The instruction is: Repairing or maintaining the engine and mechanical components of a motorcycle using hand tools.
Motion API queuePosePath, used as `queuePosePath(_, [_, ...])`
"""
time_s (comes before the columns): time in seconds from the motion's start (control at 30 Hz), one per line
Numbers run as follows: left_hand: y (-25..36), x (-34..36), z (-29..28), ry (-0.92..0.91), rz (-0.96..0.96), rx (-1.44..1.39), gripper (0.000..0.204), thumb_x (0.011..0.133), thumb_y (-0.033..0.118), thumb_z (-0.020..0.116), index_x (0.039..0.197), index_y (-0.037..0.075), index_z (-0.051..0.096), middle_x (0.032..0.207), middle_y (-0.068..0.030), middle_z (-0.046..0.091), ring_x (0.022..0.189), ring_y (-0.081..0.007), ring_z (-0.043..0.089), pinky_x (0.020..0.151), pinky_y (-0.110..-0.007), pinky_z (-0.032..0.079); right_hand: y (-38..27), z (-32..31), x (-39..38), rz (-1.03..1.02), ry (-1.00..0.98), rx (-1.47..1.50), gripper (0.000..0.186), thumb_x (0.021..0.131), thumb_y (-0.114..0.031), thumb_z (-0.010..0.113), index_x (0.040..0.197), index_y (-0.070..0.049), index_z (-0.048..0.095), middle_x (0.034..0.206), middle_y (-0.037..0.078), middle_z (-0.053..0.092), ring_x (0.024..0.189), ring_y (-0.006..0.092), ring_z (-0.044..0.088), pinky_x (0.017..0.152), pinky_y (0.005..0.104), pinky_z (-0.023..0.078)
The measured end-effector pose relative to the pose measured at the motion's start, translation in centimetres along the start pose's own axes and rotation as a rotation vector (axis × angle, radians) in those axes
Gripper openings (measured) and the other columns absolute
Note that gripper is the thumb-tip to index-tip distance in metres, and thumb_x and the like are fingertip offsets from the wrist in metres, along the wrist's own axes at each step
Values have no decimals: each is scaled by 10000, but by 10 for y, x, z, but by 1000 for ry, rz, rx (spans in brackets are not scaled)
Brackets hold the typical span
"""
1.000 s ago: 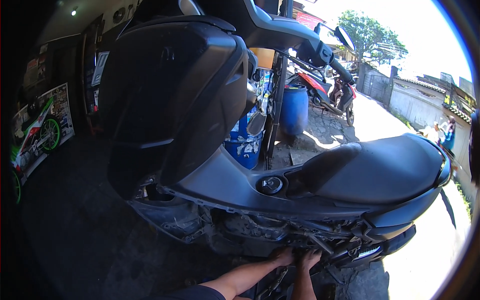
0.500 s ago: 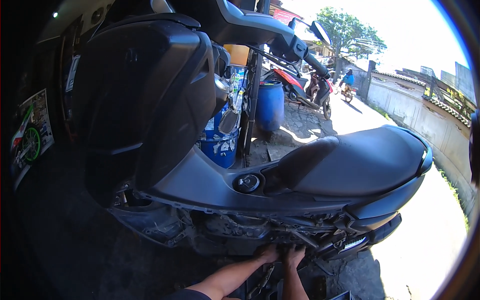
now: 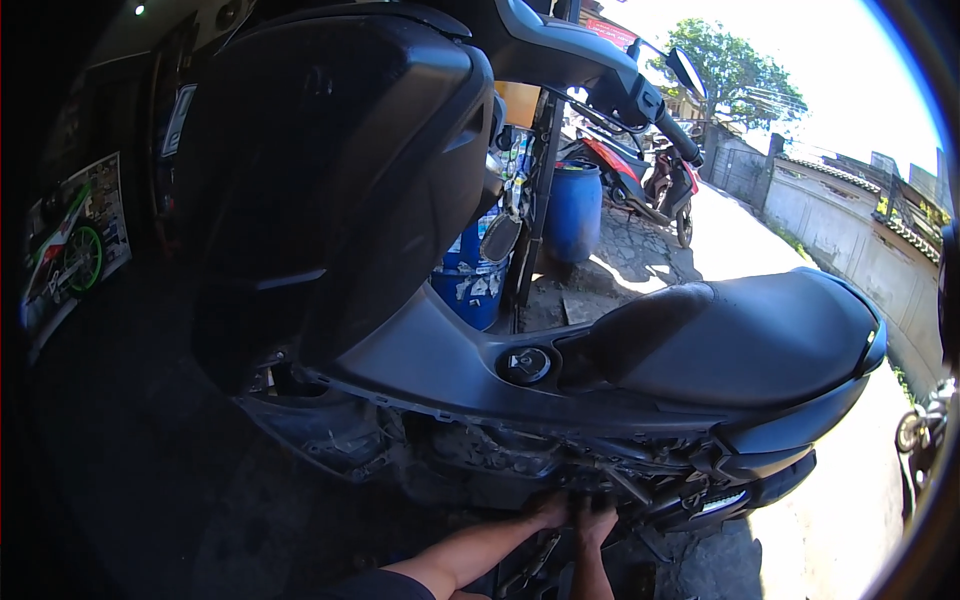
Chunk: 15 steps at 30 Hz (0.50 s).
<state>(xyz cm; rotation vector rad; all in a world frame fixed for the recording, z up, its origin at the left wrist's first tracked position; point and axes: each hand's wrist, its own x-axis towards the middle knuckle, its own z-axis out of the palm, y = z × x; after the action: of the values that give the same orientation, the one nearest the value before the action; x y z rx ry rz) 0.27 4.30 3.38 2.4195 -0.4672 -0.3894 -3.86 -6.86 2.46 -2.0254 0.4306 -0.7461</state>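
A black scooter (image 3: 740, 340) fills the middle of the view, its lower side uncovered to show grimy mechanical parts (image 3: 480, 455). Both forearms reach up from the lower edge to that underside, below the seat. My left hand (image 3: 548, 512) is curled in shadow against the parts; what its fingers grip is hidden. Just right of it, my right hand (image 3: 597, 522) has bent fingers closed at the dark parts, on something too small to make out. A dark metal object (image 3: 530, 570) lies between and below my arms.
Behind the scooter stand a blue plastic barrel (image 3: 572, 220), a labelled blue drum (image 3: 470, 290) and a red-black scooter (image 3: 665, 190). A sunlit lane runs along a wall (image 3: 830, 220); part of another motorbike (image 3: 922, 430) shows at the right. A poster (image 3: 90, 230) stands at far left.
The view has shifted slightly. A rider seen on the lane half a second ago is gone from sight, and a motorbike has entered at the right edge. My hands remain at the underside.
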Motion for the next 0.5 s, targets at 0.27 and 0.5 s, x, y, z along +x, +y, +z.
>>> queuePosePath(0.27, [4,-7,-7,-12,-6,-32,412,849,308,552,1181,73,619,1193,-189,624,1114,-346,598,922,-440,478,-3,9,-4,54,34,-202,295,806,-235,623,953,20,645,851,264,664,845,445,640,703,480,517])
queuePosePath(0.5, [20,-23,-31,-81,-24,-16,397,854,316,554,1168,85,627,1180,-203,627,1104,-354,601,909,-448,481,-3,14,-4,34,46,-278,338,826,-311,585,898,14,639,767,273,647,773,466,634,663,533,501])
